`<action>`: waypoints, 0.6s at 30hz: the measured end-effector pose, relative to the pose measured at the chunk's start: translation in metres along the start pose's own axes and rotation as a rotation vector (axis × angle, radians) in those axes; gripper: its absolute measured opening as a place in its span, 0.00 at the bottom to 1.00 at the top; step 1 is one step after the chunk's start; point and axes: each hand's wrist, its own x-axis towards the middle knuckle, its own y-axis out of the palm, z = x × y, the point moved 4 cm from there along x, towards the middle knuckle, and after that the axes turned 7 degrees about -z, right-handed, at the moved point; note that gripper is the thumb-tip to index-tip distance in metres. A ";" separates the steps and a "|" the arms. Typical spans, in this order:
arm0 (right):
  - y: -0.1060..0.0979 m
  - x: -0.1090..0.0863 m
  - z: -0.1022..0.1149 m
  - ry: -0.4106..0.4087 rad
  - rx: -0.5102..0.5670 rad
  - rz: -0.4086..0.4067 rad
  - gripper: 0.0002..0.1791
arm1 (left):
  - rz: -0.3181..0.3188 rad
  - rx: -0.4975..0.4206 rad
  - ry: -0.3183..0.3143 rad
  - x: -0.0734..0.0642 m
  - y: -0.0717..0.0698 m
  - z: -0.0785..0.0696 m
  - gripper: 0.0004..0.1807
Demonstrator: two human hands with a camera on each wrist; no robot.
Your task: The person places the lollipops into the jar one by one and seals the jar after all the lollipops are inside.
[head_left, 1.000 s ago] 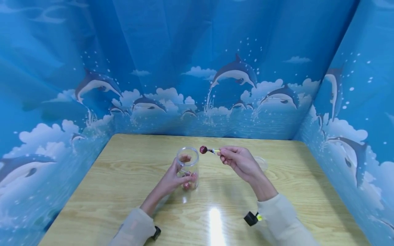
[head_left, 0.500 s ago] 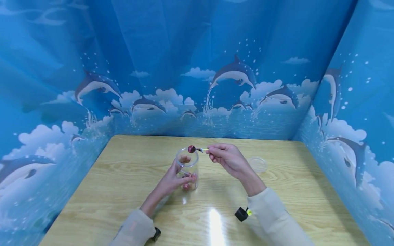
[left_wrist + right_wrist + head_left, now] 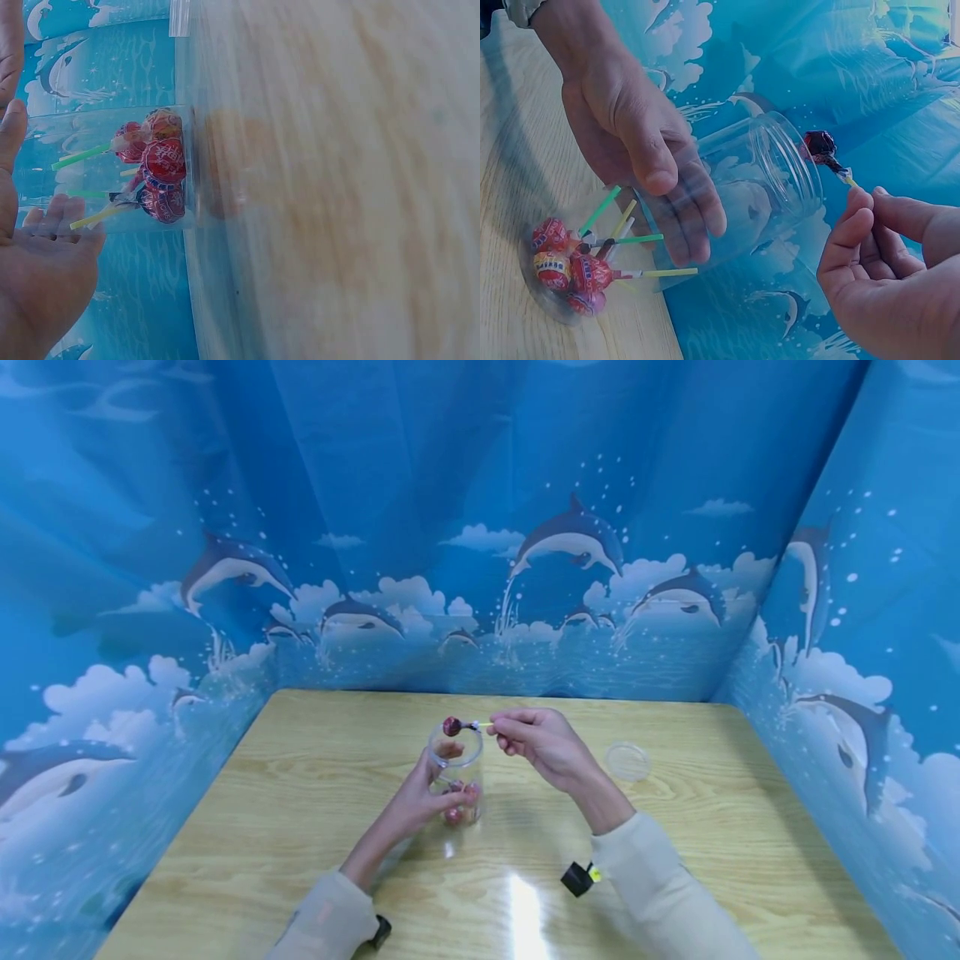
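A clear plastic jar (image 3: pixel 467 770) stands upright on the table, its mouth uncovered. My left hand (image 3: pixel 414 793) grips it from the left, thumb in front and fingers round the far side. Several lollipops (image 3: pixel 577 262) in red wrappers lie at the jar's bottom, their green and yellow sticks pointing up, as the left wrist view also shows through the wall (image 3: pixel 161 165). My right hand (image 3: pixel 543 747) pinches one dark red lollipop (image 3: pixel 452 727) by its yellow stick between thumb and forefinger. Its candy head points left and overlaps the jar's rim in the head view.
A round clear lid (image 3: pixel 627 762) lies flat on the wooden table (image 3: pixel 300 827), right of the jar and behind my right wrist. Blue dolphin-print curtains (image 3: pixel 420 527) enclose the table at the back and both sides.
My right hand has moved left with the lollipop, from right of the jar to over its mouth. The lid shows more fully now. My left hand and the jar have stayed put.
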 end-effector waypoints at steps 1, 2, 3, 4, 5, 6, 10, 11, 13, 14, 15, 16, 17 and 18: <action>0.001 0.000 0.000 -0.001 -0.002 0.001 0.12 | 0.002 -0.001 -0.001 0.000 0.000 0.000 0.48; 0.002 0.001 0.000 -0.001 -0.002 0.002 0.12 | 0.003 -0.001 -0.003 0.000 0.000 0.000 0.49; 0.003 0.001 0.000 -0.002 -0.002 0.002 0.12 | 0.005 -0.003 -0.004 0.000 0.000 0.000 0.49; 0.003 0.001 0.000 -0.001 -0.003 0.001 0.12 | 0.008 -0.004 -0.003 0.000 0.000 0.000 0.50; 0.004 0.002 0.000 -0.002 -0.007 -0.002 0.12 | 0.010 -0.002 0.000 0.000 0.000 0.000 0.50; 0.005 0.002 0.000 -0.003 -0.012 -0.004 0.12 | 0.011 -0.002 0.002 0.000 0.000 0.000 0.51; 0.008 0.002 0.002 -0.023 -0.062 -0.014 0.12 | 0.012 0.001 0.006 -0.001 0.000 -0.001 0.53; 0.009 0.002 0.003 -0.031 -0.083 -0.016 0.12 | 0.011 0.000 0.007 -0.001 0.000 -0.001 0.54; 0.011 0.003 0.005 -0.048 -0.136 -0.018 0.14 | 0.005 -0.001 0.004 -0.001 -0.001 -0.001 0.55; 0.013 0.003 0.006 -0.057 -0.165 -0.021 0.15 | 0.002 0.001 0.004 -0.001 -0.001 0.000 0.55; 0.014 0.003 0.007 -0.064 -0.191 -0.022 0.16 | 0.000 0.000 0.004 -0.002 -0.001 0.000 0.54; 0.015 0.003 0.007 -0.074 -0.217 -0.021 0.16 | -0.003 0.005 0.003 -0.002 -0.001 0.000 0.54; 0.016 0.003 0.008 -0.084 -0.240 -0.019 0.17 | -0.002 0.000 0.000 -0.002 -0.001 0.000 0.55; 0.017 0.004 0.009 -0.094 -0.262 -0.013 0.18 | -0.001 -0.004 0.003 -0.002 0.000 0.000 0.54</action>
